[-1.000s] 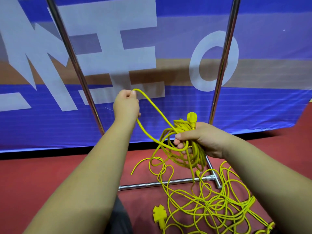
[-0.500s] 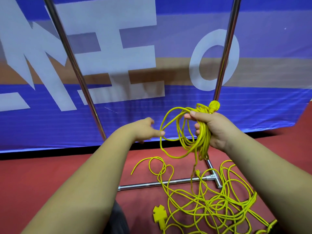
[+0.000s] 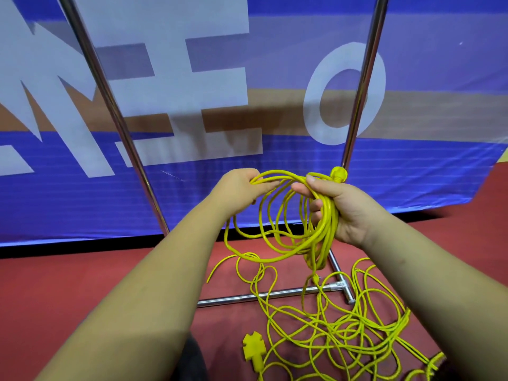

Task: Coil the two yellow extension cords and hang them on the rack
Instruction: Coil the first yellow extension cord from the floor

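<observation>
Head view: we hold a half-wound coil of yellow extension cord in front of the rack. Our right hand grips the gathered loops, with a yellow plug sticking up past the thumb. Our left hand pinches the top strands of the same coil. More loose cord lies tangled on the red floor across the rack's base bar, a yellow socket block beside it. On the blue banner behind, the big white letters are cropped; only an "O" reads surely.
</observation>
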Tool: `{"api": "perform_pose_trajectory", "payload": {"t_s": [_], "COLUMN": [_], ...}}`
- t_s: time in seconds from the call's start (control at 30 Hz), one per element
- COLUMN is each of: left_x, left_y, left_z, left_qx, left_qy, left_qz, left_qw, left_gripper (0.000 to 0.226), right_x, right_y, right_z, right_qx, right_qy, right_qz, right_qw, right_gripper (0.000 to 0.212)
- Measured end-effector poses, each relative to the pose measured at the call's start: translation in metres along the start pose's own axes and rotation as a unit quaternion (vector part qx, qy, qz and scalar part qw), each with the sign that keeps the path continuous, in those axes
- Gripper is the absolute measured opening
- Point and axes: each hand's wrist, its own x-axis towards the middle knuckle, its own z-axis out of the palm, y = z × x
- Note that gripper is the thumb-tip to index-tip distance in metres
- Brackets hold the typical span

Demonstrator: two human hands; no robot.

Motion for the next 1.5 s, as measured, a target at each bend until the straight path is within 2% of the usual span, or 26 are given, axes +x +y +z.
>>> {"api": "perform_pose_trajectory", "payload": {"t_s": [0.13, 0.23, 0.4, 0.57, 0.7, 0.8, 0.9, 1.0, 1.17, 1.27, 1.4, 1.5], "left_x": [-0.01, -0.009, -0.009, -0.007, -0.006, -0.007, -0.008, -0.009, -0.008, -0.004, 0.001, -0.002], "left_y": [0.008, 0.005, 0.002, 0.002, 0.006, 0.009, 0.008, 0.008, 0.013, 0.013, 0.007, 0.005], "left_z": [-0.006, -0.008, -0.004, 0.01, 0.016, 0.024, 0.032, 0.035, 0.035, 0.04, 0.044, 0.041], "left_qx": [-0.088, -0.15, 0.011, 0.088, 0.011, -0.08, -0.077, -0.063, -0.087, -0.098, -0.055, 0.035], "left_qy": [-0.097, -0.1, -0.054, -0.012, 0.047, 0.031, -0.019, -0.034, -0.01, 0.026, 0.044, 0.036], "left_qz": [0.008, 0.01, 0.059, 0.074, 0.065, 0.056, 0.07, 0.075, 0.079, 0.041, -0.005, -0.02], "left_qw": [0.991, 0.984, 0.997, 0.993, 0.997, 0.995, 0.994, 0.995, 0.993, 0.994, 0.998, 0.999], "left_gripper": [0.037, 0.022, 0.008, 0.01, 0.01, 0.011, 0.007, 0.009, 0.023, 0.021, 0.032, 0.036], "right_x": [0.003, 0.005, 0.008, 0.007, 0.006, 0.004, 0.002, 0.002, 0.002, 0.005, 0.01, 0.012], "right_y": [-0.004, -0.006, -0.005, -0.002, 0.0, -0.001, -0.005, -0.005, -0.005, -0.006, -0.006, -0.007], "right_z": [-0.006, -0.008, -0.007, -0.002, 0.001, 0.0, -0.003, -0.006, -0.004, -0.003, -0.002, -0.004], "right_qx": [0.006, 0.019, 0.033, -0.002, -0.03, -0.066, -0.085, -0.089, -0.085, -0.076, -0.043, -0.014], "right_qy": [0.027, 0.042, 0.036, -0.003, -0.023, -0.031, -0.026, -0.036, -0.061, -0.065, -0.023, 0.013], "right_qz": [-0.016, -0.026, -0.02, 0.009, 0.03, 0.036, 0.043, 0.058, 0.044, 0.039, 0.036, 0.026], "right_qw": [0.999, 0.999, 0.999, 1.0, 0.999, 0.997, 0.995, 0.994, 0.993, 0.994, 0.998, 0.999], "right_gripper": [0.009, 0.007, 0.009, 0.015, 0.01, 0.005, 0.009, 0.014, 0.009, 0.012, 0.039, 0.041]}}
